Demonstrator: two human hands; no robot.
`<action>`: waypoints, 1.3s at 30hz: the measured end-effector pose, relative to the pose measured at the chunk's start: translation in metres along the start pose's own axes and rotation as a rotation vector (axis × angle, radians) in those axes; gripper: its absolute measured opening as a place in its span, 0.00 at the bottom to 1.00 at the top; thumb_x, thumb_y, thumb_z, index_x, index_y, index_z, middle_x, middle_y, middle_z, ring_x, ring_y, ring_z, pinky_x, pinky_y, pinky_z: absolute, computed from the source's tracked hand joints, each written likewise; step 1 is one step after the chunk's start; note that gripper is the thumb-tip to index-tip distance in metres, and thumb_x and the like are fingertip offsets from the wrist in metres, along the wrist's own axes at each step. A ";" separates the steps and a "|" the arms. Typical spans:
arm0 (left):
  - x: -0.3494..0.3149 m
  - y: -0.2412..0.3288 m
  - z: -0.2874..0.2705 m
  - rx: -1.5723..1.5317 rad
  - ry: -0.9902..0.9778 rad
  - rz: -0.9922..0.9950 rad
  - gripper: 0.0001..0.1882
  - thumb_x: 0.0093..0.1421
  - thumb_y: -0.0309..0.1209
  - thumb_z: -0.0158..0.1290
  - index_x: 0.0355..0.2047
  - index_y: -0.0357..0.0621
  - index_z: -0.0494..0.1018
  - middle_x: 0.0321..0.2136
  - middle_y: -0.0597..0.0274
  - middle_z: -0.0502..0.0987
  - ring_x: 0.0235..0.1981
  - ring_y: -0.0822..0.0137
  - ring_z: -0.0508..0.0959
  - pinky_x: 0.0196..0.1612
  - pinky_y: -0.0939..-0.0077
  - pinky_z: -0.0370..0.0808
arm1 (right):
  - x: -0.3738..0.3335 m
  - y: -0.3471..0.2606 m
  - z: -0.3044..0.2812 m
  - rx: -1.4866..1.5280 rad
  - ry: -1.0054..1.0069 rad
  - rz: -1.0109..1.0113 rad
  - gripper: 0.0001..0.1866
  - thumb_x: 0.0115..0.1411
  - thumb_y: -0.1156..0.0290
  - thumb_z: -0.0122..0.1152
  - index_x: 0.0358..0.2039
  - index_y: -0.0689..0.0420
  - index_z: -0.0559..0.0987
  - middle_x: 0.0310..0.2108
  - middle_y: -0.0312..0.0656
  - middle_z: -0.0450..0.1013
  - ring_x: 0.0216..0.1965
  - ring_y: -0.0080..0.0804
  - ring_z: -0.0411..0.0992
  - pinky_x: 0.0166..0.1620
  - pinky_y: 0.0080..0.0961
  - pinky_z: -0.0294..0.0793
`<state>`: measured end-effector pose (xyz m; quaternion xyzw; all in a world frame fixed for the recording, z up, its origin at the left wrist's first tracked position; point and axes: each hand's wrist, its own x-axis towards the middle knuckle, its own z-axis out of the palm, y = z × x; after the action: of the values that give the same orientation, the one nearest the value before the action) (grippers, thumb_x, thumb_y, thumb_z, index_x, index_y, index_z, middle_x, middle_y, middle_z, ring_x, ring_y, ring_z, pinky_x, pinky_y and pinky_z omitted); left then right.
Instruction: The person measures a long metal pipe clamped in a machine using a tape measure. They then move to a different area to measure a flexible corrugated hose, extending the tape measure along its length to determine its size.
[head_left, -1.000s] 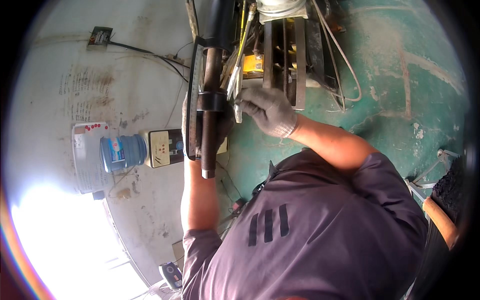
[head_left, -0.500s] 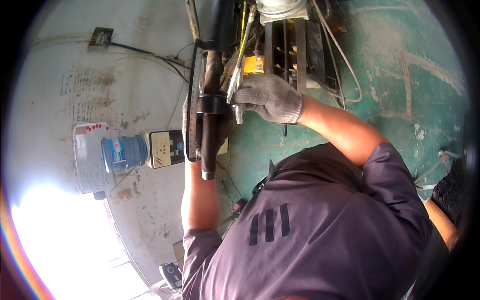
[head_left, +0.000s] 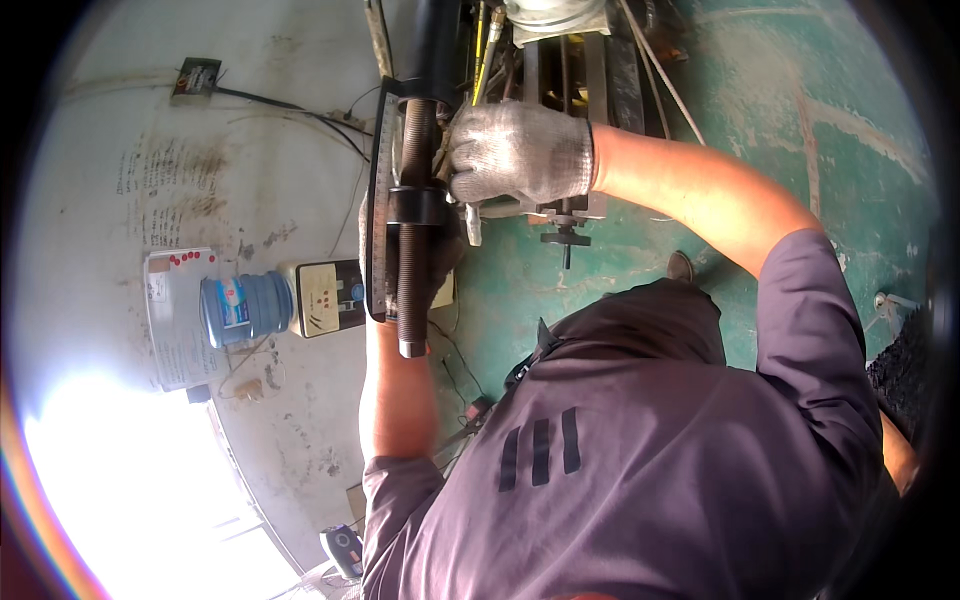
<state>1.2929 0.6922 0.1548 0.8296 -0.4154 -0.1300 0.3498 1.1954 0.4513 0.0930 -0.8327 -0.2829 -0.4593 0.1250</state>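
A long threaded rod (head_left: pixel 414 275) runs upright in front of me, with a black collar (head_left: pixel 418 206) around it and a black cylinder (head_left: pixel 430 50) above. Along its left side stands a black bracket with a scale (head_left: pixel 378 200). My right hand (head_left: pixel 520 152), in a grey knitted glove, is closed just right of the rod. A silver metal bar (head_left: pixel 474 226) sticks out below its fingers. Behind the rod and bracket is my gloved left hand (head_left: pixel 447 262); they hide most of it, and its fingers cannot be made out.
Beyond my right hand stands a metal frame with a screw and a dark hand knob (head_left: pixel 566 239). A white container (head_left: pixel 558 18) sits above it, near hoses. On the left, a blue water bottle (head_left: pixel 250 302) adjoins a dispenser (head_left: pixel 330 298). The floor (head_left: pixel 770 130) is green.
My right hand has moved up and slightly left, its back now turned toward me. The dark knob on the frame has come into view. My left hand stays behind the rod.
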 end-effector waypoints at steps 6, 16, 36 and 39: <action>-0.004 -0.003 -0.005 0.034 -0.065 0.005 0.17 0.73 0.40 0.59 0.53 0.42 0.75 0.31 0.62 0.76 0.24 0.66 0.73 0.25 0.69 0.70 | -0.001 -0.003 -0.001 0.044 -0.020 0.028 0.10 0.60 0.71 0.65 0.43 0.46 0.84 0.36 0.35 0.76 0.44 0.41 0.80 0.52 0.40 0.84; -0.008 -0.006 -0.009 -0.870 -0.168 -0.260 0.18 0.79 0.44 0.54 0.56 0.42 0.74 0.34 0.60 0.75 0.26 0.68 0.71 0.23 0.74 0.69 | -0.020 -0.020 0.023 0.147 0.208 0.286 0.13 0.56 0.67 0.76 0.42 0.48 0.86 0.37 0.38 0.81 0.44 0.46 0.81 0.50 0.44 0.84; -0.006 -0.017 -0.008 -1.026 -0.190 -0.238 0.20 0.78 0.42 0.58 0.58 0.39 0.74 0.34 0.57 0.78 0.24 0.69 0.73 0.22 0.78 0.67 | -0.021 -0.047 0.060 0.047 0.401 0.677 0.17 0.57 0.53 0.76 0.34 0.52 0.83 0.34 0.44 0.79 0.42 0.52 0.79 0.51 0.50 0.76; -0.007 -0.015 -0.006 -0.823 -0.190 -0.132 0.18 0.80 0.41 0.57 0.58 0.40 0.74 0.34 0.58 0.79 0.24 0.71 0.73 0.22 0.79 0.67 | -0.020 -0.051 0.065 -0.009 0.427 0.692 0.16 0.58 0.55 0.75 0.34 0.53 0.82 0.33 0.45 0.78 0.41 0.53 0.78 0.50 0.50 0.76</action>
<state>1.3002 0.7067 0.1481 0.6299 -0.3052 -0.3829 0.6029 1.2023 0.5157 0.0384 -0.7652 0.0484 -0.5539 0.3245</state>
